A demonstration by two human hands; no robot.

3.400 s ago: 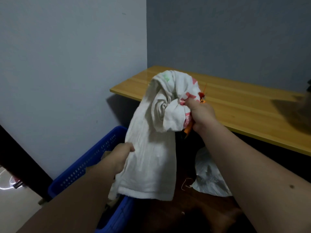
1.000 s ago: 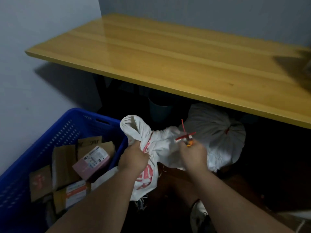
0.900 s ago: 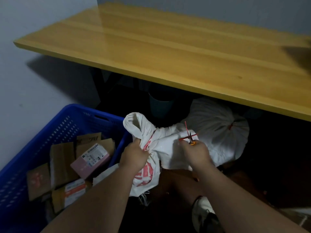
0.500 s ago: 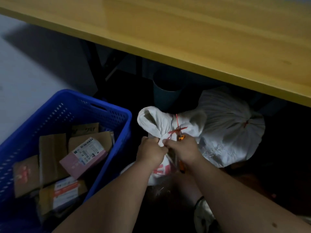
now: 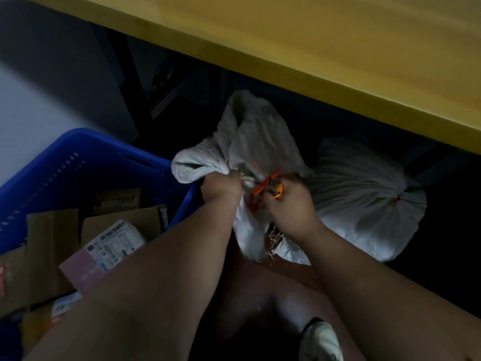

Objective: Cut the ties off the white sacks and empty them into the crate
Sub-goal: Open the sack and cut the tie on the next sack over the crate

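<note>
1. Since approx 0.5 s ago: view dropped lower under the desk (image 5: 338, 48); hands w/ white sack (image 5: 257, 142) shifted right, away from the crate's (image 5: 86, 152) right rim. The bunched sack is now clear of the crate, over the floor.
2. Means: prob. emptied sack being set aside. Tied sack (image 5: 364, 201) waits beneath the desk's front edge, red tie on – likely next.
3. L hand (image 5: 221, 187): fist closed round sack's gathered neck.
4. R hand (image 5: 289, 204): curled round orange cutter (image 5: 279, 189), red tie (image 5: 263, 183) alongside; both hands nearly touching.
5. Crate holds cardboard parcels (image 5: 78, 238).
</note>
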